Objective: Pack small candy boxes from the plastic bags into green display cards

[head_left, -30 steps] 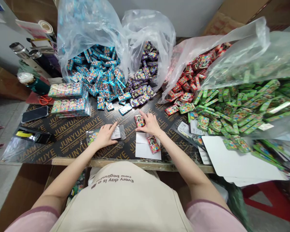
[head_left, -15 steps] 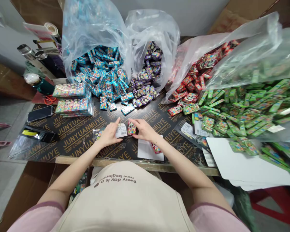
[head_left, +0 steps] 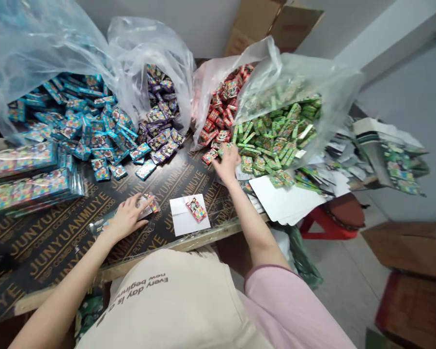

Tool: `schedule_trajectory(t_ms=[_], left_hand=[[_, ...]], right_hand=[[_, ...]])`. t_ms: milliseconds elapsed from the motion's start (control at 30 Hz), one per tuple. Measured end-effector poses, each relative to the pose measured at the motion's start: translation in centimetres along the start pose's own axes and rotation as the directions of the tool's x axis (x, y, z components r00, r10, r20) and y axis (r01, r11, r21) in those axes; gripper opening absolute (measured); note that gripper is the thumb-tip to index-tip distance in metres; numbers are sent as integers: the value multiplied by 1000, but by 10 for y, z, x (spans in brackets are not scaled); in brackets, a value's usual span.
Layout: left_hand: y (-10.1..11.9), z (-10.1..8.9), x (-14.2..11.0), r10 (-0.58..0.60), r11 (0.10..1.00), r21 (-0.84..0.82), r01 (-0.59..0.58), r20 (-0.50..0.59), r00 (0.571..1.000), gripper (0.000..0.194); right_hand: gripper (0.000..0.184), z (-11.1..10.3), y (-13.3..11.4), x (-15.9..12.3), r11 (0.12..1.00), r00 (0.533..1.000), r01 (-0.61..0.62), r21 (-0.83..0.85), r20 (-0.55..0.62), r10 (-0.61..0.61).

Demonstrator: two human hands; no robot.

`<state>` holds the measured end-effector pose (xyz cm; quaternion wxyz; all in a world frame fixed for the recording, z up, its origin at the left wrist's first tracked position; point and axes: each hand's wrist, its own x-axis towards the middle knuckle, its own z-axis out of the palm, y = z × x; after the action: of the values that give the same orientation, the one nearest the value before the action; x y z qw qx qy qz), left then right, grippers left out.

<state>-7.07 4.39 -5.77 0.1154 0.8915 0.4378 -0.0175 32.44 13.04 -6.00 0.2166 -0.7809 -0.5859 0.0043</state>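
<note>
My left hand (head_left: 129, 215) lies over a clear plastic pouch (head_left: 100, 225) on the dark table, fingers on the far side and thumb on the near side. A white label and a small red patterned box (head_left: 153, 205) show beyond its fingertips. My right hand (head_left: 227, 162) reaches out to the edge of the loose boxes, its fingers apart over a small green box. Beside its thumb lies a red box (head_left: 209, 156). Between my hands, another red box (head_left: 196, 209) rests slanted on a white sheet (head_left: 177, 223).
Clear bags spill blue boxes (head_left: 101, 131), purple boxes (head_left: 163, 138), red boxes (head_left: 223, 114) and green boxes (head_left: 276, 131) along the back. Wrapped packs (head_left: 29, 186) are stacked at left. White cards (head_left: 285, 201) overhang the front edge at right. A red stool (head_left: 330, 220) stands beyond.
My right hand has left the pouch and moved right to the green and red boxes. My left hand stays on the pouch. The view has turned right.
</note>
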Motion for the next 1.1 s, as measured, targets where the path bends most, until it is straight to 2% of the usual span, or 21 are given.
schedule_trajectory(t_ms=[67, 100, 167, 200, 267, 333, 400, 467, 567, 633, 700, 733, 767, 800, 867, 933, 967, 1033, 1100], left_hand=[[4, -3, 4, 27, 998, 48, -29, 41, 999, 63], [6, -4, 6, 32, 997, 62, -36, 59, 998, 59], [7, -6, 9, 36, 996, 80, -43, 85, 996, 54], [7, -7, 10, 40, 995, 85, -48, 96, 995, 51], [7, -7, 12, 47, 995, 84, -57, 108, 993, 45], [8, -7, 13, 49, 997, 63, -55, 95, 994, 41], [13, -9, 15, 29, 999, 14, -29, 30, 999, 48], [22, -14, 17, -29, 996, -92, 22, -81, 996, 66], [41, -26, 23, -161, 938, -339, 66, -260, 952, 86], [52, -33, 25, -193, 906, -420, 41, -326, 925, 79], [58, -36, 25, -218, 875, -483, 42, -315, 924, 48], [60, -36, 24, -256, 836, -545, 65, -283, 925, 32], [60, -36, 23, -306, 765, -637, 95, -230, 924, 25], [59, -34, 21, -362, 653, -746, 127, -160, 918, 27], [54, -31, 17, -450, 336, -927, 169, 0, 893, 32], [50, -29, 14, -480, 29, -985, 169, 135, 867, 31], [49, -29, 13, -483, -75, -984, 163, 179, 857, 30], [48, -28, 12, -482, -178, -972, 153, 222, 848, 29], [51, -27, 13, -478, -196, -970, 146, 224, 849, 29]], right_hand=[[65, -12, 51, 13, 962, 968, -245, -125, -93, 234], [65, -16, 71, 16, 935, 950, -311, -168, -95, 299], [60, -21, 98, 14, 916, 939, -340, -211, -36, 341], [57, -22, 104, 10, 924, 945, -321, -207, -2, 328], [56, -24, 98, 2, 965, 970, -233, -122, 37, 239], [64, -25, 73, -8, 995, 996, -65, 80, 65, 60], [72, -27, 34, -20, 926, 974, 149, 346, 107, -197], [74, -29, -11, -34, 768, 880, 296, 569, 150, -450], [72, -35, -75, -59, 559, 676, 368, 743, 199, -709], [72, -37, -106, -72, 495, 567, 363, 789, 235, -790], [71, -35, -128, -80, 490, 522, 328, 808, 277, -807], [70, -33, -135, -82, 495, 521, 305, 814, 293, -802], [71, -31, -139, -83, 497, 533, 284, 820, 296, -793], [74, -28, -142, -84, 491, 551, 272, 827, 285, -785], [88, -22, -144, -86, 461, 577, 297, 836, 227, -784], [103, -19, -143, -89, 423, 559, 378, 824, 161, -813], [107, -18, -143, -92, 410, 537, 424, 808, 141, -832], [107, -17, -144, -100, 399, 494, 499, 769, 126, -860], [99, -17, -147, -107, 401, 477, 537, 742, 125, -870]])
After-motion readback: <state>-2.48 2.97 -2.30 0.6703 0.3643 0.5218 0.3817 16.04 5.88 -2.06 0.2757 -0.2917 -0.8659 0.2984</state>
